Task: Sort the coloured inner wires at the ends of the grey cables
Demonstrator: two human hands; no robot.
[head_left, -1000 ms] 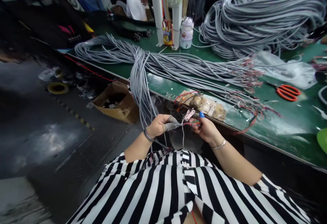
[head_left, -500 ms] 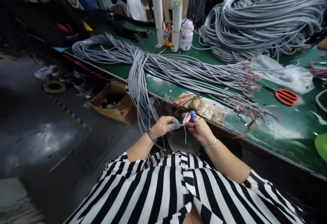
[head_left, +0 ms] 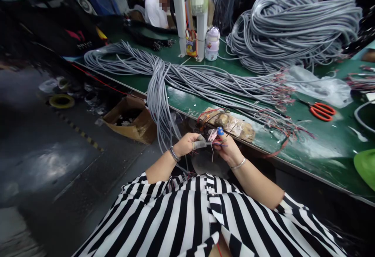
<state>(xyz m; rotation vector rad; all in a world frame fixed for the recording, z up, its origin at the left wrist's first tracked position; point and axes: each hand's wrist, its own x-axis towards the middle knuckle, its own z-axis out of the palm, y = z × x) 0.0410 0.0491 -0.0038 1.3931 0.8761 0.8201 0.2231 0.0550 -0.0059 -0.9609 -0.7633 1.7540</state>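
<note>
My left hand, with light coverings on some fingers, pinches the end of a grey cable just off the table's front edge. Thin coloured wires fan out from that end into my right hand, whose thumb wears a blue cover. A small pinkish-white piece sits between the two hands, by the right fingertips. One white strand dangles below. Behind my hands lies a taped wooden block with red and black wires. A bundle of grey cables droops over the table edge at my left.
Orange-handled scissors, a plastic bag and a large cable coil are on the green table. A white post and a bottle stand behind. A cardboard box is at lower left. Another person is behind.
The camera view has shifted slightly, so the table items appear a little further left and lower. My hands keep nearly the same pose; the pinkish-white piece has tilted slightly.
</note>
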